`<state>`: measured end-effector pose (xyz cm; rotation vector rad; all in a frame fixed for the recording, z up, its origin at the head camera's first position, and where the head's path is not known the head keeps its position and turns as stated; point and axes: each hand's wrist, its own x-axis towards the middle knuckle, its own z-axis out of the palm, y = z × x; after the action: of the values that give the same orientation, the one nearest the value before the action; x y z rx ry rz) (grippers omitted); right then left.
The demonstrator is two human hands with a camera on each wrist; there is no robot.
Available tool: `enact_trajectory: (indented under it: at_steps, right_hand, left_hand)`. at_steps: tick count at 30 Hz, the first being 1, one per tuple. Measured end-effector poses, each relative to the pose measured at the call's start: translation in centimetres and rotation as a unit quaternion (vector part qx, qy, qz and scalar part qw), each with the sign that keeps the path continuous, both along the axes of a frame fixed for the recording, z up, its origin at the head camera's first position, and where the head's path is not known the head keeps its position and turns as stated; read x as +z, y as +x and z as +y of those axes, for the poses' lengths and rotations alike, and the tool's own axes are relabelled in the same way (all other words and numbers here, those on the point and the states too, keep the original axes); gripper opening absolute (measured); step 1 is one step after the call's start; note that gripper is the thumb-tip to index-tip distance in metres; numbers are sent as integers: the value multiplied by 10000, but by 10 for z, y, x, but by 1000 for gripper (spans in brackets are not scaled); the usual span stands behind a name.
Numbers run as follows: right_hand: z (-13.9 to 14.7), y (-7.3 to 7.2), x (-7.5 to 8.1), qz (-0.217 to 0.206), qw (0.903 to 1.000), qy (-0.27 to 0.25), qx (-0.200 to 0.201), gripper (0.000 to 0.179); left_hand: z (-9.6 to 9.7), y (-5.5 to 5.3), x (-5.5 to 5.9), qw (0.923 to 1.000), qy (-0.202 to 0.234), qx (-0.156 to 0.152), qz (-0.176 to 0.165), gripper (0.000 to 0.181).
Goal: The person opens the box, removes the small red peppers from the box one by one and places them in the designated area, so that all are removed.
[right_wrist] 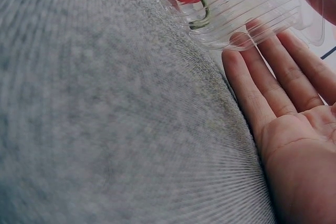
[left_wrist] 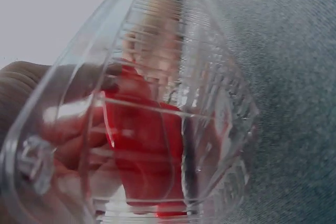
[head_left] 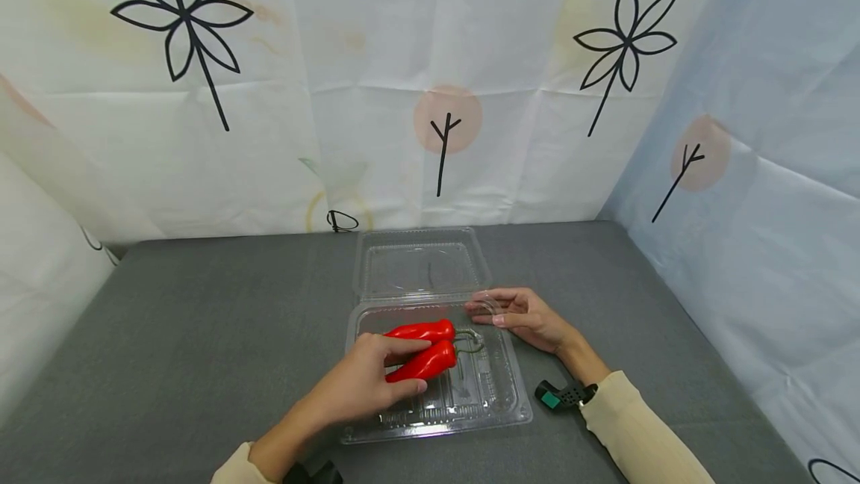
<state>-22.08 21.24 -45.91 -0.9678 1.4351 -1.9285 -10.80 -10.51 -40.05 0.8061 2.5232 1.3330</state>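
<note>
My left hand [head_left: 368, 378] is partly curled, thumb on the near side of the near pepper [head_left: 440, 358] and fingers over its top, so I have it pinched between them. The far pepper [head_left: 426, 330] lies just beside it; I cannot tell whether my fingers hold that one too. Both are within the tray [head_left: 493, 391], stems [right_wrist: 203, 10] pointing right. My right hand [head_left: 527, 318] is loosely spread, fingers nearly straight at the tray's far right corner, gripping nothing; the tips look to be touching its wall.

The peppers should be light and firm, with glossy skin that may slip, so I'd grip each round its thick body, not by the thin, curved stem, which could snap. The tray looks thin, springy and light enough to skid; its rim is the place to steady it. Beyond it the lid [head_left: 423, 267] lies folded back on the counter [head_left: 235, 342], toward the patterned cloth [head_left: 376, 140].
</note>
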Motion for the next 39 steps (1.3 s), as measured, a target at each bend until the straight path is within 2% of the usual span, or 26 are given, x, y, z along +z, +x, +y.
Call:
enact_trajectory:
  at_steps: [4,9,17,27,33,39]
  right_hand:
    - [0,0,0,-20,10000,55,-45,46]
    - [0,0,-1,-48,9999,79,-121,46]
    - [0,-1,-1,-20,10000,-4,-52,46]
    - [-1,0,1,-75,9999,-73,45,46]
    - [-1,1,3,-95,9999,-65,27,47]
    - [-1,1,3,-97,9999,-64,25,47]
  left_hand:
    - [-2,-1,0,9979,601,12,-248,49]
    - [-4,-4,2,9864,1514,18,-640,50]
    - [-12,-4,13,9702,2161,367,-1029,52]
    - [-34,-9,30,9615,2519,1037,-370,52]
    - [-51,-15,38,9579,2411,1552,106,50]
    - [-67,-21,40,9517,2211,2074,478,50]
